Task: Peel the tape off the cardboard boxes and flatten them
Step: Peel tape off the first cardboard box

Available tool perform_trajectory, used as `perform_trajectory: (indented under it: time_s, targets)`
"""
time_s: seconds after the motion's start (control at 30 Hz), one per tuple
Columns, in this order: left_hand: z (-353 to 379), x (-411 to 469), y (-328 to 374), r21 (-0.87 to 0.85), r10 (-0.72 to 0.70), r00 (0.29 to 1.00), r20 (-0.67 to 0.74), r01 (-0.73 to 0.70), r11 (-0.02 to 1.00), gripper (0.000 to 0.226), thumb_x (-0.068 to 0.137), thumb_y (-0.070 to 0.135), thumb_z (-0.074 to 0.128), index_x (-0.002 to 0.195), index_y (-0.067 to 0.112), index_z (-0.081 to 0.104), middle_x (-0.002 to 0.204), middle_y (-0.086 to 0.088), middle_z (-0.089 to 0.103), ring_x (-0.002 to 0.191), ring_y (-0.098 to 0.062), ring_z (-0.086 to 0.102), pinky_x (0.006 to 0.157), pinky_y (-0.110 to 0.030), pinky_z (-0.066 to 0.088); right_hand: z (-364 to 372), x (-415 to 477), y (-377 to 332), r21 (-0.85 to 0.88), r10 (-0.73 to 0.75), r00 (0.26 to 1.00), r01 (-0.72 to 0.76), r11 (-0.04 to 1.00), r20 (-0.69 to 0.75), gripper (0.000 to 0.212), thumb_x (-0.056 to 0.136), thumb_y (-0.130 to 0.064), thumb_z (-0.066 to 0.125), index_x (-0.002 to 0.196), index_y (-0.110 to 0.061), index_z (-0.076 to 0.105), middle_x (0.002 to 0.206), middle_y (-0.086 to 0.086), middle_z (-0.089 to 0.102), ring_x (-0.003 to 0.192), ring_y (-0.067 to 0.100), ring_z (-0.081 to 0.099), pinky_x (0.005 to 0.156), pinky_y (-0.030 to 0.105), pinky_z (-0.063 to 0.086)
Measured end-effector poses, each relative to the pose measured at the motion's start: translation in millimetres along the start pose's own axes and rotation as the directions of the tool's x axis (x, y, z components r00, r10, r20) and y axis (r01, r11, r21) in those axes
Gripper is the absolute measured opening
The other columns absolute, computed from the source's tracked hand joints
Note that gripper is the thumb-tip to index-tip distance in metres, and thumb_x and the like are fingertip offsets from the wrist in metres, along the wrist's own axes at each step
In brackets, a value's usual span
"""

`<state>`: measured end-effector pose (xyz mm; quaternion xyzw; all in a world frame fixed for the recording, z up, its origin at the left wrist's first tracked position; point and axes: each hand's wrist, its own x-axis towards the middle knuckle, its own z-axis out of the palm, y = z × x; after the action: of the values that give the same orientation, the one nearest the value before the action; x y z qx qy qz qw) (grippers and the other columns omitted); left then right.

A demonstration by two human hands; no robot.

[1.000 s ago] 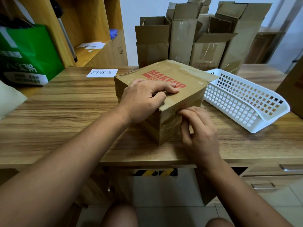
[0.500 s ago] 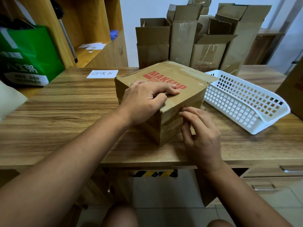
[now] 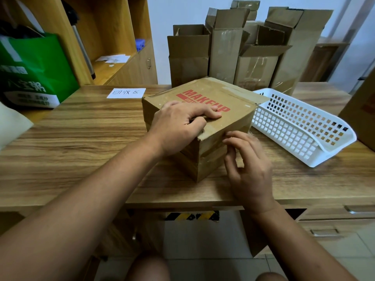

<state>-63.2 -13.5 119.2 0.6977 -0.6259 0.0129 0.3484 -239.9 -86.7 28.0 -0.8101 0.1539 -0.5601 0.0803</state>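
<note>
Two bare forearms in shot: the left forearm (image 3: 91,199) runs long and uncovered right out to the frame's edge, and the right forearm (image 3: 300,240) is just as bare. The left hand (image 3: 178,126) and right hand (image 3: 249,169) are bare too, and the fingers (image 3: 211,115) show short nails. Down low, a bare left knee (image 3: 148,268) and right knee (image 3: 269,277) peek in.

Matt brown cardboard box (image 3: 205,126) with glossy tape sits on grained wooden table (image 3: 81,138) beside white perforated plastic basket (image 3: 300,126).
</note>
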Motion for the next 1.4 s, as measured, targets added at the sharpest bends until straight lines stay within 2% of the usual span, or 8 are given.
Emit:
perform_trajectory:
  time_s: [0.17,0.3,0.43,0.53,0.73,1.0,1.17,1.4]
  targets:
    - [-0.2,-0.3,1.4,-0.003,-0.002,1.000,-0.002,0.002,1.000,0.040,0.088,0.035,0.041,0.113,0.050,0.068,0.123,0.029,0.064,0.118,0.000,0.054,0.108,-0.040,0.032,1.4,-0.6,1.9,-0.048,-0.015,1.000,0.016,0.999,0.011,0.015,0.093,0.002,0.064,0.106,0.003,0.072,0.112,0.016,0.070,0.109,0.026,0.065,0.104,0.030,0.047]
    - [0.8,0.4,-0.5,-0.001,-0.011,1.000,0.003,0.011,1.000,0.040,0.087,0.040,0.039,0.113,0.053,0.067,0.124,0.031,0.063,0.120,-0.003,0.055,0.108,-0.044,0.033,5.1,-0.8,3.8,-0.067,-0.005,0.998,0.009,0.998,0.059,0.016,0.093,-0.001,0.062,0.105,0.002,0.072,0.107,0.014,0.070,0.105,0.027,0.064,0.097,0.037,0.052]
    - [0.8,0.4,0.0,-0.004,-0.010,1.000,0.003,0.010,1.000,0.040,0.088,0.038,0.040,0.113,0.053,0.067,0.124,0.031,0.063,0.119,-0.001,0.054,0.109,-0.044,0.033,1.3,-0.6,3.0,-0.037,-0.012,0.999,0.013,0.999,0.032,0.014,0.092,0.002,0.060,0.102,0.004,0.070,0.108,0.017,0.068,0.106,0.029,0.062,0.103,0.030,0.045]
    - [0.3,0.3,0.6,0.004,-0.015,1.000,0.006,0.015,1.000,0.040,0.088,0.039,0.039,0.113,0.054,0.066,0.124,0.031,0.063,0.119,-0.003,0.054,0.108,-0.043,0.033,-0.8,-0.8,1.2,-0.026,-0.030,1.000,0.030,0.999,0.005,0.013,0.092,0.005,0.060,0.100,0.006,0.069,0.113,0.020,0.067,0.109,0.030,0.061,0.102,0.033,0.045]
    - [1.0,0.4,-1.4,0.002,-0.015,1.000,0.006,0.015,1.000,0.040,0.087,0.040,0.039,0.113,0.055,0.066,0.125,0.030,0.063,0.121,-0.003,0.054,0.108,-0.046,0.033,1.5,-0.3,4.4,-0.066,-0.033,0.998,0.036,0.997,0.049,0.015,0.090,0.008,0.064,0.103,0.005,0.072,0.115,0.018,0.068,0.109,0.033,0.063,0.103,0.038,0.046]
    - [-0.5,-0.2,0.9,-0.002,-0.010,1.000,0.008,0.010,1.000,0.040,0.088,0.036,0.040,0.113,0.051,0.067,0.124,0.031,0.063,0.116,0.004,0.052,0.107,-0.038,0.031,6.1,0.4,6.5,-0.113,-0.001,0.995,0.012,0.993,0.097,0.017,0.086,0.009,0.062,0.097,0.000,0.072,0.103,0.013,0.069,0.100,0.032,0.063,0.093,0.036,0.048]
    - [-0.4,-0.2,0.7,0.007,-0.012,1.000,0.011,0.012,1.000,0.040,0.088,0.036,0.040,0.114,0.051,0.068,0.125,0.031,0.063,0.116,0.003,0.052,0.108,-0.038,0.031,-0.3,-0.4,1.6,-0.048,0.001,1.000,0.000,0.999,0.017,0.015,0.088,0.012,0.061,0.099,0.006,0.069,0.112,0.019,0.066,0.109,0.031,0.061,0.101,0.033,0.046]
    - [0.1,-0.1,0.9,0.013,-0.007,1.000,0.009,0.007,1.000,0.040,0.089,0.036,0.040,0.114,0.049,0.069,0.124,0.032,0.062,0.117,0.006,0.052,0.107,-0.037,0.031,0.7,0.1,2.1,-0.078,-0.009,0.999,0.013,0.997,0.045,0.015,0.088,0.010,0.065,0.100,0.004,0.072,0.113,0.017,0.068,0.109,0.030,0.063,0.106,0.029,0.042]
